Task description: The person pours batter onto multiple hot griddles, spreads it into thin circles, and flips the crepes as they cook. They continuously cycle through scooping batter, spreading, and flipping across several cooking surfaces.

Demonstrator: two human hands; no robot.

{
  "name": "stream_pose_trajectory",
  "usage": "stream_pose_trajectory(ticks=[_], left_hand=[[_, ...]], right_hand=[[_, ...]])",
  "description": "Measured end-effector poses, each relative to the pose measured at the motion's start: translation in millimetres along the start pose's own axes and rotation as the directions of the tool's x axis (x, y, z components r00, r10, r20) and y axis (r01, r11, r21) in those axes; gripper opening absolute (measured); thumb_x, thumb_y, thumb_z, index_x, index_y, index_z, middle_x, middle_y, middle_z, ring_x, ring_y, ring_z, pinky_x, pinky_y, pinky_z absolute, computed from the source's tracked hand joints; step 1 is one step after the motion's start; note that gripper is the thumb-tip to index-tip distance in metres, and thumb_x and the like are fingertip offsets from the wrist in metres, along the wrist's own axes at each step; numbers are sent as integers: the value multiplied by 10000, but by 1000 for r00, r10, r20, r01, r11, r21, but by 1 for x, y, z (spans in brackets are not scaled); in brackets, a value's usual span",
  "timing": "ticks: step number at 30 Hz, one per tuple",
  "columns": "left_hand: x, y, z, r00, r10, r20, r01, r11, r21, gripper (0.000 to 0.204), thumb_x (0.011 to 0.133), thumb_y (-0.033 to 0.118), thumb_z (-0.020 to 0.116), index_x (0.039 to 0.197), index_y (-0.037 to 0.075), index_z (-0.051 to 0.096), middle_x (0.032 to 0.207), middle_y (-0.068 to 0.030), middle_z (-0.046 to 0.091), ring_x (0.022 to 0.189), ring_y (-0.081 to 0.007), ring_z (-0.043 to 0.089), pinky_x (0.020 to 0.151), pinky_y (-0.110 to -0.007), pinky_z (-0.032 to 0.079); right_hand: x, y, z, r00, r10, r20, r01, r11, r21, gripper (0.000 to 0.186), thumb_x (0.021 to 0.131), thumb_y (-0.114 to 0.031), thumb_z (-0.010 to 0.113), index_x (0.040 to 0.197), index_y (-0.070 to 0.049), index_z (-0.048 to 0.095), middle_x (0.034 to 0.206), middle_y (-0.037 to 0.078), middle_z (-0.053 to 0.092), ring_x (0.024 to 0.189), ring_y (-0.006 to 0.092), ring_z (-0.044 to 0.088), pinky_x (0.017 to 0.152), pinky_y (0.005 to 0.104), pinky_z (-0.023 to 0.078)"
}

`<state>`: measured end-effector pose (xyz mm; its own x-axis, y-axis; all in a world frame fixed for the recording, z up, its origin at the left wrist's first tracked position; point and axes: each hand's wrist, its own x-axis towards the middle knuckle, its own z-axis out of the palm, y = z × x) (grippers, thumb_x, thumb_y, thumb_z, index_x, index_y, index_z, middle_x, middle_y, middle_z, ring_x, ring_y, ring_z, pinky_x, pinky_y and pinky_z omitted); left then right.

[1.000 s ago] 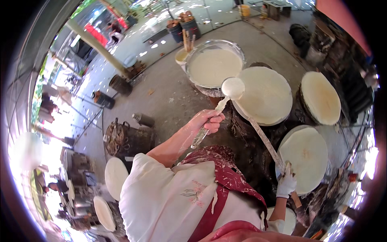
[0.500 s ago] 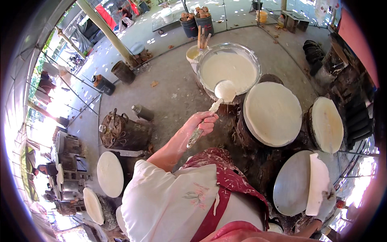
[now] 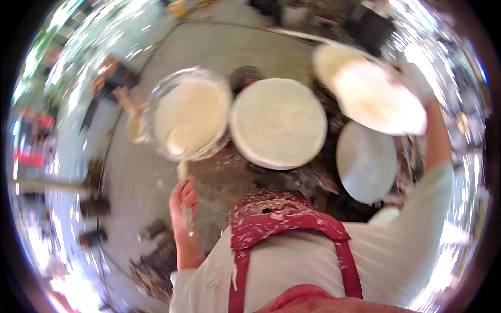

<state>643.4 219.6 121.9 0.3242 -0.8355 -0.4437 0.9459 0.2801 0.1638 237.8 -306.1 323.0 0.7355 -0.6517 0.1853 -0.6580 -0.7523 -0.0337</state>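
Observation:
My left hand (image 3: 184,199) is closed around the handle of a batter-smeared ladle (image 3: 182,169). The ladle's round bowl lies over the near edge of a wide metal basin (image 3: 156,99) of creamy batter; whether it touches the batter I cannot tell. On the right, my blurred right hand (image 3: 419,86), in a pale glove, grips the edge of a thin white flatbread (image 3: 378,96). That sheet is spread out in the air, partly covering a far-right griddle (image 3: 330,58) with a pale layer on it. A bare grey griddle (image 3: 367,163) lies nearer me.
Between the basin and the bare griddle stands a round griddle (image 3: 279,123) covered with a pale layer. A small tub (image 3: 136,129) with sticks sits left of the basin. Dark containers (image 3: 95,207) and a sooty drum (image 3: 154,274) stand on the floor at left.
My view has turned right. The flatbread, earlier folded upright at the bare griddle's edge, is now lifted off and spread out toward the far-right griddle. The ladle stays in my left hand at the basin.

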Motion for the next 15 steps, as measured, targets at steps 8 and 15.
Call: stream_pose_trajectory(ticks=[8,15], left_hand=[[69,-38,-39,994,79,-74,-67,985,159,262,1055,149,417,1130,-94,479,672,25,406,382,-40,358,398,-215,271],[81,-74,-8,999,31,-24,-28,996,86,266,1069,156,392,1124,-91,476,672,25,415,377,-30,367,387,-211,254]], right_hand=[[50,77,52,818,564,111,-395,411,822,287,773,-75,731,1057,-36,721,807,47,697,686,151,623,656,342,506],[18,225,219,670,719,184,-95,-164,982,305,842,-164,787,1080,-1,687,948,58,710,833,137,674,690,301,562]])
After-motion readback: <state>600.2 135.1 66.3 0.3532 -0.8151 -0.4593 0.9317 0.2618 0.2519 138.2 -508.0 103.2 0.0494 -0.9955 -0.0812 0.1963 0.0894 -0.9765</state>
